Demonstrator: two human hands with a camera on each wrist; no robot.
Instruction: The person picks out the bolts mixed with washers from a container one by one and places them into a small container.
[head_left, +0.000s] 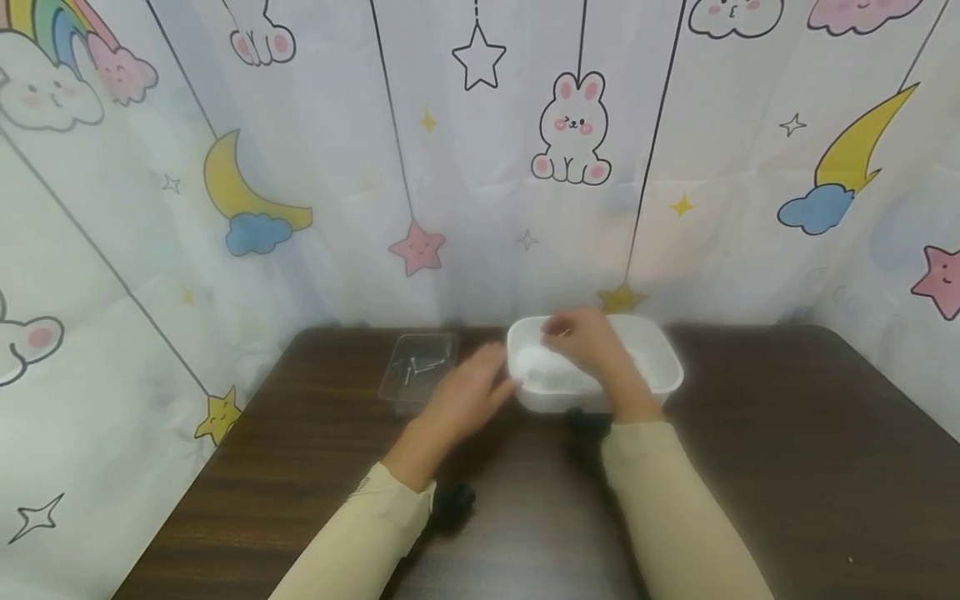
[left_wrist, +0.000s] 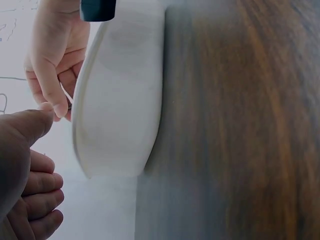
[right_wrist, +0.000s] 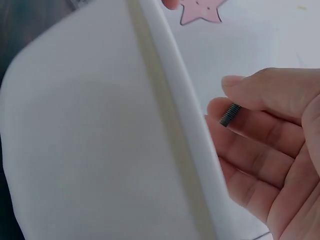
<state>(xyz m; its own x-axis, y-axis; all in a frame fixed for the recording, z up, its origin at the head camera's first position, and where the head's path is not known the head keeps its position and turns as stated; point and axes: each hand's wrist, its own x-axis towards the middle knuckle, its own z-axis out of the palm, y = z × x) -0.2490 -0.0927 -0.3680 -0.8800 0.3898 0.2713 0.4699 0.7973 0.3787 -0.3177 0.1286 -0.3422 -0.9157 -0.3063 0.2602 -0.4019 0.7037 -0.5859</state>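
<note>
Over the white plastic tub, my right hand pinches a small dark threaded screw between thumb and index finger. The screw's threaded end sticks out past the fingertips; the rest of it is hidden by them. My left hand is at the tub's left side, its thumb near the rim. In the left wrist view the left hand has its thumb extended and its other fingers loosely bent, with nothing visible in them. To its left stands a clear plastic box with several thin metal screws inside.
Both containers stand near the back edge of a dark wood-grain table. Behind it hangs a white curtain printed with rabbits, stars and moons. A tiny light speck lies at the table's front right.
</note>
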